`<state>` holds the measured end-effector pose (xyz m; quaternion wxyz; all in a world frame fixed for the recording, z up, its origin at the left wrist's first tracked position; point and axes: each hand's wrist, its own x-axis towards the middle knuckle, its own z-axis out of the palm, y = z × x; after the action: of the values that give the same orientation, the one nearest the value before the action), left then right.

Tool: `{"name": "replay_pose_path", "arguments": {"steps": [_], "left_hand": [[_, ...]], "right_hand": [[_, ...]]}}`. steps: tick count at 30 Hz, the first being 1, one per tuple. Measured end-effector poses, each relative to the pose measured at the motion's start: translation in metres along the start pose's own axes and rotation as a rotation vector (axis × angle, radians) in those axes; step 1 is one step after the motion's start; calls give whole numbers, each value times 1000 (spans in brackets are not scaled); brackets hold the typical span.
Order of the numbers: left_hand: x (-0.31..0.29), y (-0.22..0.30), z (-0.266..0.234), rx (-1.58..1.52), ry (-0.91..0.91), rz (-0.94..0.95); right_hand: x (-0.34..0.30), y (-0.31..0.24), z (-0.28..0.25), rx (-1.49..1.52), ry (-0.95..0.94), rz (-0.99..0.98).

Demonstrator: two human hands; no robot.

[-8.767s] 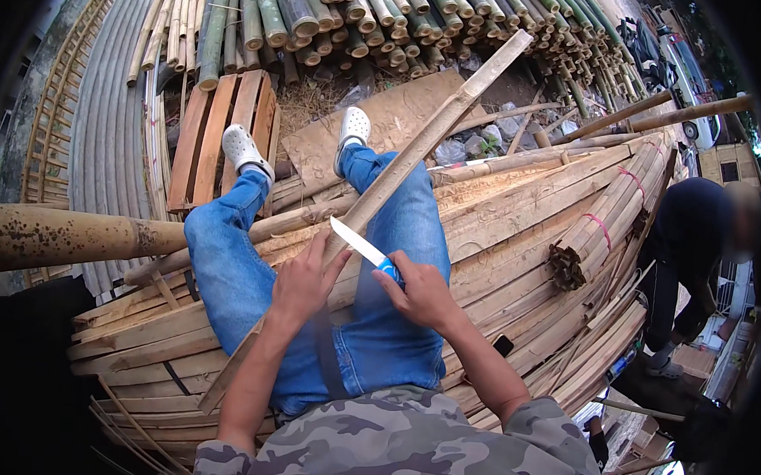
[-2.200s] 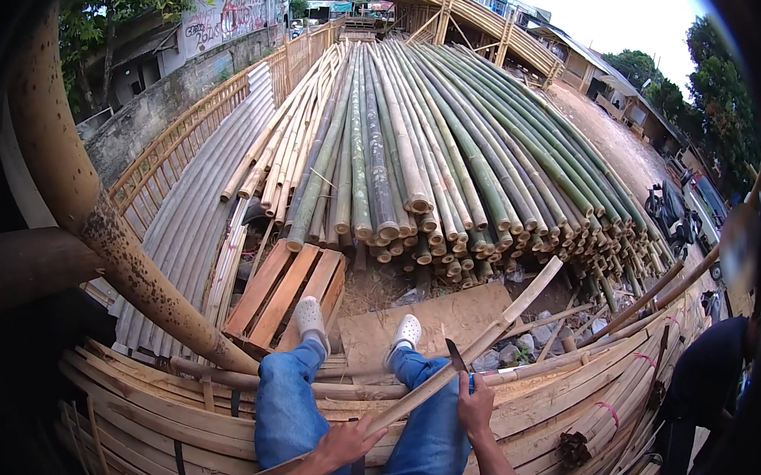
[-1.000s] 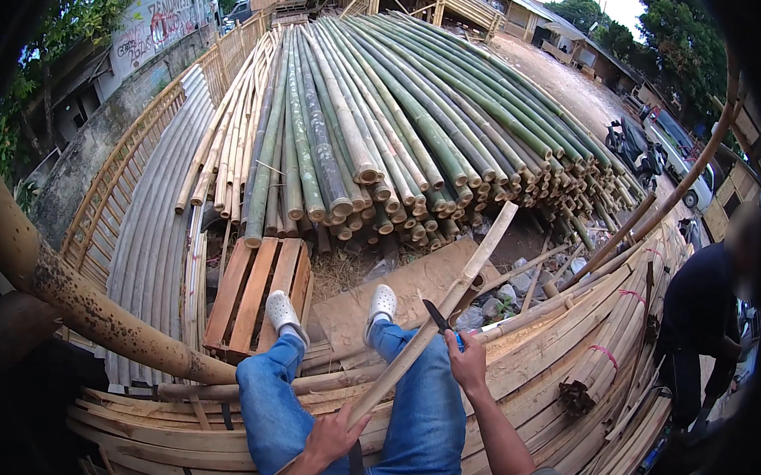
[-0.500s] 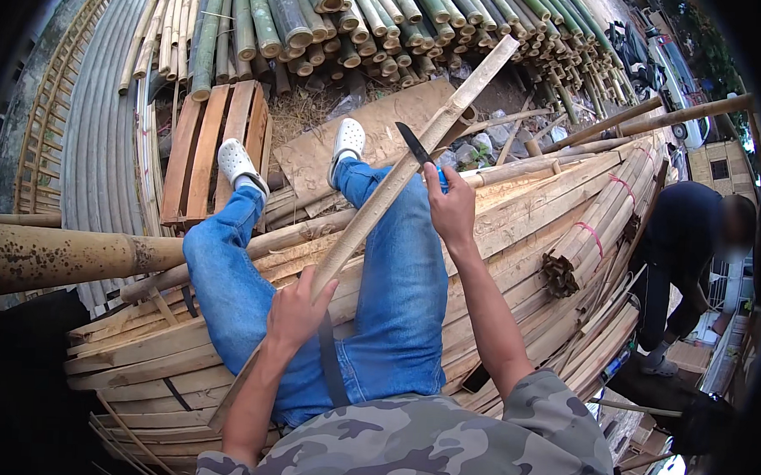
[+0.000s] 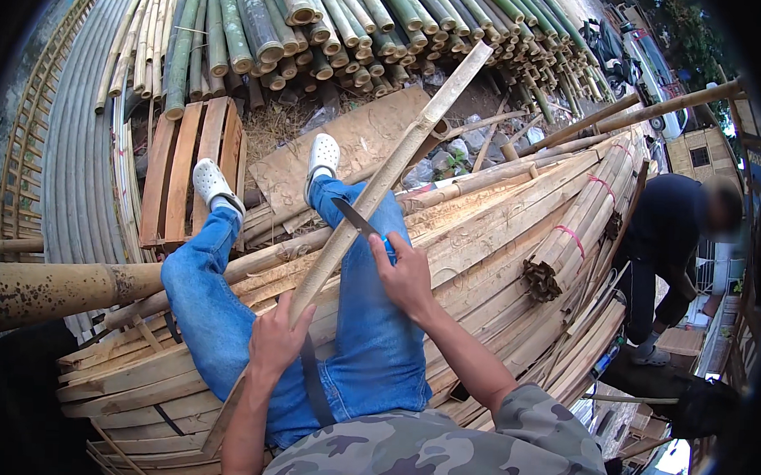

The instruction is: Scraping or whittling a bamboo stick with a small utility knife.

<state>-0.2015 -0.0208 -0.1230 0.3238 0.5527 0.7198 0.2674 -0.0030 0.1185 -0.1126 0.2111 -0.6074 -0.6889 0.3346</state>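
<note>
A long split bamboo strip [image 5: 404, 148] slants across my lap, its far end raised ahead of me and its near end beside my left forearm. Around its lower part is my left hand [image 5: 277, 342], fingers wrapped over the edge. My right hand [image 5: 402, 277] is closed on a knife [image 5: 357, 218] with a dark blade and a blue handle. The blade lies across the strip, close to or touching its surface; the exact contact cannot be made out. My legs in blue jeans are spread beneath the strip.
Stacked bamboo slats [image 5: 482, 242] lie under and right of me, with a tied bundle [image 5: 558, 255] on top. A thick bamboo pole [image 5: 72, 292] juts in from the left. Ahead are a wooden crate [image 5: 188, 174] and piled green poles [image 5: 321, 31]. A person [image 5: 665, 224] bends at right.
My right hand has drawn the knife down along the strip toward me. The whole view has shifted slightly, while my left hand keeps its hold on the strip.
</note>
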Motion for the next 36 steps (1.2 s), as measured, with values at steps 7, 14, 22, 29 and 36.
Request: {"name": "replay_pose_path", "arguments": {"steps": [7, 14, 22, 29, 36], "left_hand": [[4, 16, -14, -51, -29, -32], [-2, 22, -23, -10, -17, -73], [-2, 5, -15, -97, -93, -107], [0, 8, -12, -84, -60, -87], [-1, 5, -5, -61, 10, -47]], "right_hand": [[43, 21, -34, 572, -113, 232], [81, 15, -64, 219, 70, -37], [133, -1, -66, -109, 197, -152], [138, 7, -60, -222, 212, -99], [119, -3, -49, -141, 140, -44]]}}
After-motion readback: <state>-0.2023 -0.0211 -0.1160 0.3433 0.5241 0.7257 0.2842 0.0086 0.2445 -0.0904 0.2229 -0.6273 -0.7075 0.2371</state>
